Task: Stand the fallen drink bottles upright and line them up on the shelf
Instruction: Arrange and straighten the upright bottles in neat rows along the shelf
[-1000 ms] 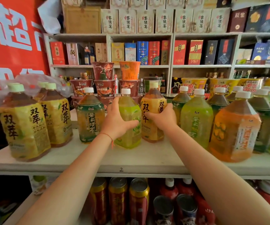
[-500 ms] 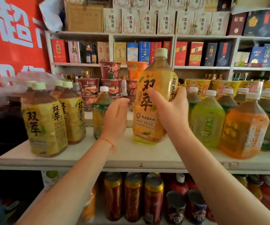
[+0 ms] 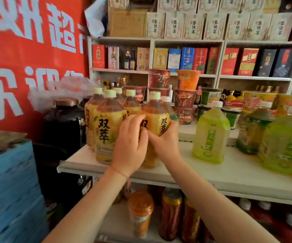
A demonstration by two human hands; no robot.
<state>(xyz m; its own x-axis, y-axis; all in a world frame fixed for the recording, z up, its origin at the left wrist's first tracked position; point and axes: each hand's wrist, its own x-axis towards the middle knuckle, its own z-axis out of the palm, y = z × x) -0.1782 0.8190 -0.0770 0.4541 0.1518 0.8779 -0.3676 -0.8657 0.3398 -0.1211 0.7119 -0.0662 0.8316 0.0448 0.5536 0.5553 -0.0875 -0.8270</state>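
Yellow tea bottle brought left and set among its matching group.

The yellow tea bottle [image 3: 156,123], lifted high half a second ago, now stands upright on the shelf [image 3: 212,174] beside the other yellow bottles [image 3: 106,130]; that likely completes its placement. The right hand [image 3: 165,142] grips its lower body, fingers curled round the label; the left hand [image 3: 130,148] curls against its left side. Its base is hidden behind both hands, and the green bottles [image 3: 211,135] stand well apart to the right.

Yellow-labelled amber tea bottle with pale cap [image 3: 156,120], lifted 0.5 s ago, now down on white shelf board [image 3: 212,174] beside matching bottles at left end. Left hand [image 3: 130,146] joined right hand [image 3: 166,142] gripping it.
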